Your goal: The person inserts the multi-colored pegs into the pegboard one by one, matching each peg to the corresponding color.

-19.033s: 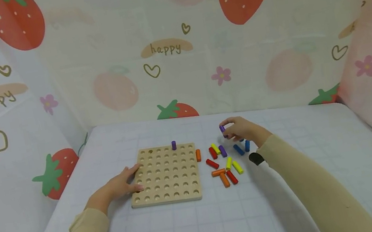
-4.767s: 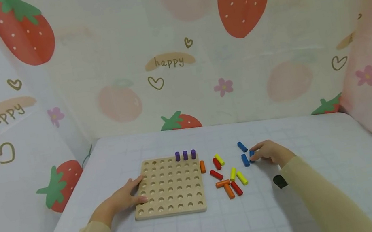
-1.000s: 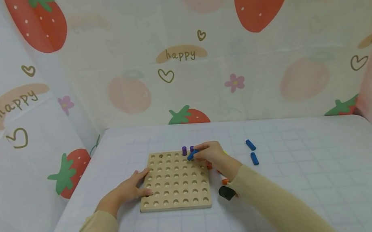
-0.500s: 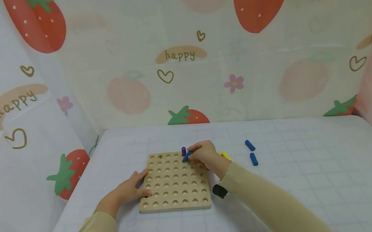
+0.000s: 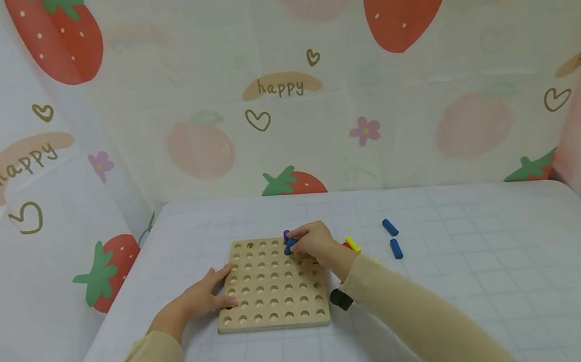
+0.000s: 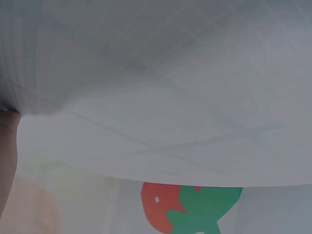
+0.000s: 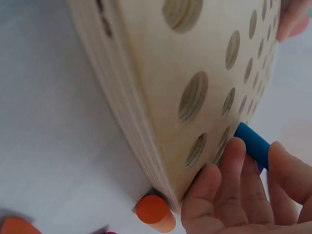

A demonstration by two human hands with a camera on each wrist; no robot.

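Observation:
In the head view, a wooden pegboard (image 5: 273,302) with rows of round holes lies on the table. My left hand (image 5: 197,299) rests at its left edge, fingers extended and thumb on top. My right hand (image 5: 317,243) pinches a blue peg (image 5: 290,246) between thumb and fingers, over the second row from the back. The right wrist view shows this blue peg (image 7: 253,145) tilted, its lower end close to the board's face. One purple peg (image 5: 286,233) stands in the back row; the hand hides the holes to its right.
Two blue pegs (image 5: 390,227) lie to the right. Yellow (image 5: 352,244) and red pegs are partly hidden behind the right forearm. An orange peg (image 7: 155,212) lies against the board's side. A small black object (image 5: 341,299) sits under the right sleeve.
Two purple pegs joined the first in the back row earlier. Since then my right hand picked up a blue peg from the right, carried it over the board and shifted slightly left. My left hand stayed.

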